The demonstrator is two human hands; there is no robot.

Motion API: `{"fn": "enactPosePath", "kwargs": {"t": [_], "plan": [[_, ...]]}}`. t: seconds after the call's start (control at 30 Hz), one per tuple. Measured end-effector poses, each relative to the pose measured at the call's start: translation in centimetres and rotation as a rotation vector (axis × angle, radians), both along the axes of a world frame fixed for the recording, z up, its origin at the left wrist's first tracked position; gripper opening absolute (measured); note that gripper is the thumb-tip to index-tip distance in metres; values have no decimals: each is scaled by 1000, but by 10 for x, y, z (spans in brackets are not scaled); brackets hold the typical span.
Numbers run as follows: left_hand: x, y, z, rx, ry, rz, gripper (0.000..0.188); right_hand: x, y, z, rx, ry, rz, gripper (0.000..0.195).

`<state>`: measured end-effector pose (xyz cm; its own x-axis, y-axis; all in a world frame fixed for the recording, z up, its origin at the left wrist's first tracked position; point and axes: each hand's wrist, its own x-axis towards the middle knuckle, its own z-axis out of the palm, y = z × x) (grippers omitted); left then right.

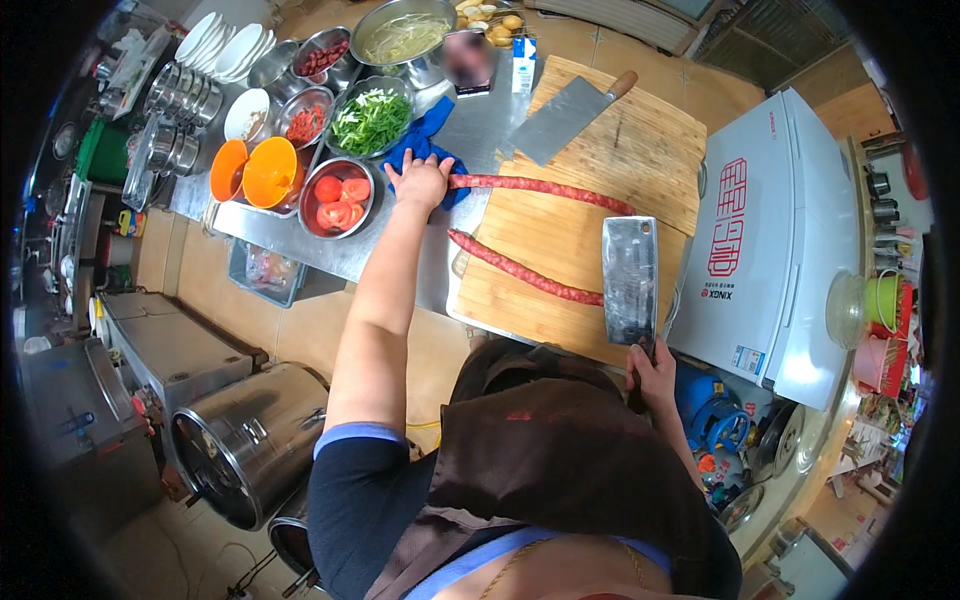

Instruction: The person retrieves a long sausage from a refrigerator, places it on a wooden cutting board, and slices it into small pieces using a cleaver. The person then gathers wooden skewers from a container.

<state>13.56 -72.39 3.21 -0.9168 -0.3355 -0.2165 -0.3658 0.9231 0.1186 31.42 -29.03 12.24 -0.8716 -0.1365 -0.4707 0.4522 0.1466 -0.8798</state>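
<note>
My right hand (651, 369) grips the handle of a cleaver (630, 277), whose broad blade lies over the right part of the wooden cutting board (525, 311). My left hand (421, 180) is spread on a blue cloth (431, 127), its fingers apart, beside the left end of a long red sausage (540, 184). That sausage stretches across the board towards the cleaver. Nearer to me, a second sausage (525, 274) runs from the board's left edge to the blade, which hides its right end. Another cleaver (562, 116) with a wooden handle rests at the board's far side.
Left of the board, the steel table (322, 259) holds bowls of tomatoes (343, 202), chopped scallions (371, 120) and red strips (304, 124), plus orange bowls (270, 172). A large steel pot (401, 34) and a carton (524, 66) stand farther back. A white freezer (757, 247) flanks the right side.
</note>
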Motion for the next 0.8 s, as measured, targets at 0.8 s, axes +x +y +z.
{"fn": "enactPosePath", "kwargs": {"t": [0.8], "plan": [[145, 177, -9, 357, 522, -793, 25, -10, 45, -21, 93, 141, 24, 12]]}}
